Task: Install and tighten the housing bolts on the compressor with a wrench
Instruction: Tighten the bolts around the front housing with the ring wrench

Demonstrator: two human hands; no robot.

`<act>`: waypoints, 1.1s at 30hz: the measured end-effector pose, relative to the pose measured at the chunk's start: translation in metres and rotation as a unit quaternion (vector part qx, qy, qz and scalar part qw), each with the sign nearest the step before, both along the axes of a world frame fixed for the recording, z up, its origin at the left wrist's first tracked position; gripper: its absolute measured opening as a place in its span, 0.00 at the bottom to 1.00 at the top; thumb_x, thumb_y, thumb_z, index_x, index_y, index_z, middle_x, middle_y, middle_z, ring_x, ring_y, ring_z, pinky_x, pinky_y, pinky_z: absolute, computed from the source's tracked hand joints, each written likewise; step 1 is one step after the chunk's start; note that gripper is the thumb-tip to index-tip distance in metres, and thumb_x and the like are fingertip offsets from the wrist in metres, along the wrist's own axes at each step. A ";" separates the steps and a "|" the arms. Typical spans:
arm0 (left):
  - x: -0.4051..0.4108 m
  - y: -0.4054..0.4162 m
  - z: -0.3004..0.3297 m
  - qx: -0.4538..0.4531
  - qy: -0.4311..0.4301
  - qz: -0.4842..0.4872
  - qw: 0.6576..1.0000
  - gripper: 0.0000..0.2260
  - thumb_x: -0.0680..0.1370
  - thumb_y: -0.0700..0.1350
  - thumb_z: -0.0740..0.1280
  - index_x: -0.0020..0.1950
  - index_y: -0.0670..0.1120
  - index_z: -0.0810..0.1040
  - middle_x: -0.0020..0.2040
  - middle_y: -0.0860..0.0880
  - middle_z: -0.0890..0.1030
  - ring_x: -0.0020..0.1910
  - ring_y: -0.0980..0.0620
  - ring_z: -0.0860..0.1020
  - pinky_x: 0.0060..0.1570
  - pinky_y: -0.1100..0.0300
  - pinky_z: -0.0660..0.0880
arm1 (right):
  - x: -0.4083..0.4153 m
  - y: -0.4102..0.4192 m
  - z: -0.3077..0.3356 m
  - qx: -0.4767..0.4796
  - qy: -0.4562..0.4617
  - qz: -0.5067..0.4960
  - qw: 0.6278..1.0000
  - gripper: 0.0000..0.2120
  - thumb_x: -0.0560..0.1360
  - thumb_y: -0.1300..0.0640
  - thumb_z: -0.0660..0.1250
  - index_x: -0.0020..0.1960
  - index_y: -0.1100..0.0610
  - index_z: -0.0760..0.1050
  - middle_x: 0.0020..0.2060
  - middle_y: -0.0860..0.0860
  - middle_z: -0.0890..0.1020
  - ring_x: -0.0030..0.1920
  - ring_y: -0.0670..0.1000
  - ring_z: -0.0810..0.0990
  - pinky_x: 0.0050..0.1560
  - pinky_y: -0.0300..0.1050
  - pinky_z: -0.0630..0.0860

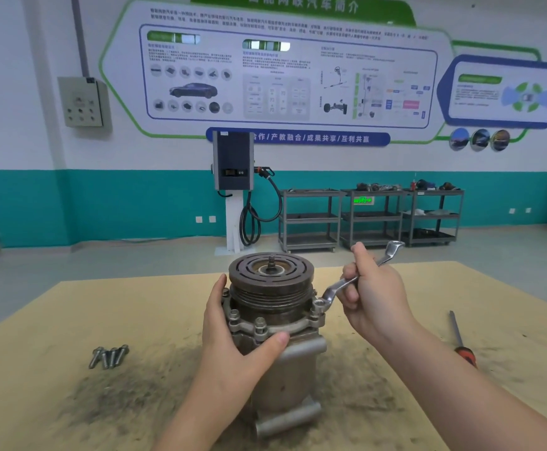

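The metal compressor (285,369) stands upright on the wooden table (53,320), its rusty pulley (271,275) on top. Several bolts (260,322) sit in the housing flange below the pulley. My left hand (229,333) grips the housing from the left, thumb across the front. My right hand (371,294) holds a silver ring wrench (337,286) by its middle. The wrench's lower ring end sits over a bolt on the flange's right side (318,303). Its other end (394,247) points up and to the right.
Several loose bolts (109,356) lie together on the table to the left. A screwdriver with an orange handle (461,340) lies at the right. Dark grime stains the table around the compressor. Beyond the table stand a charging post and grey shelf carts by the wall.
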State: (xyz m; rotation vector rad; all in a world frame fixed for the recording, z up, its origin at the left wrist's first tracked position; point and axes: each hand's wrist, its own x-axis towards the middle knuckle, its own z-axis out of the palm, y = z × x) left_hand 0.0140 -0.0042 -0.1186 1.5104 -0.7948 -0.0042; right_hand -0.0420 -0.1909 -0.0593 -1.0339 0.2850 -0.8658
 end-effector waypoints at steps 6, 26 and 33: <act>-0.002 0.001 0.002 0.008 -0.009 0.002 1.000 0.47 0.65 0.60 0.77 0.75 0.66 0.51 0.73 0.62 0.63 0.72 0.58 0.67 0.73 0.50 0.64 | 0.013 -0.004 0.004 -0.029 0.060 0.041 0.997 0.06 0.83 0.56 0.58 0.48 0.58 0.68 0.23 0.49 0.73 0.19 0.46 0.64 0.18 0.37 0.61; -0.003 0.001 0.005 0.022 -0.002 0.018 1.000 0.43 0.62 0.62 0.73 0.67 0.75 0.49 0.73 0.63 0.62 0.71 0.57 0.67 0.73 0.51 0.65 | -0.023 -0.002 -0.017 0.009 -0.067 0.105 0.992 0.10 0.83 0.62 0.53 0.42 0.57 0.63 0.28 0.51 0.73 0.23 0.48 0.68 0.23 0.38 0.66; -0.005 0.001 0.006 0.020 0.002 0.017 1.000 0.44 0.61 0.62 0.74 0.68 0.75 0.50 0.74 0.61 0.62 0.72 0.55 0.67 0.73 0.48 0.64 | -0.051 0.053 -0.054 -0.230 -0.221 -0.151 0.936 0.05 0.81 0.52 0.61 0.46 0.48 0.72 0.37 0.54 0.83 0.29 0.55 0.80 0.33 0.41 0.77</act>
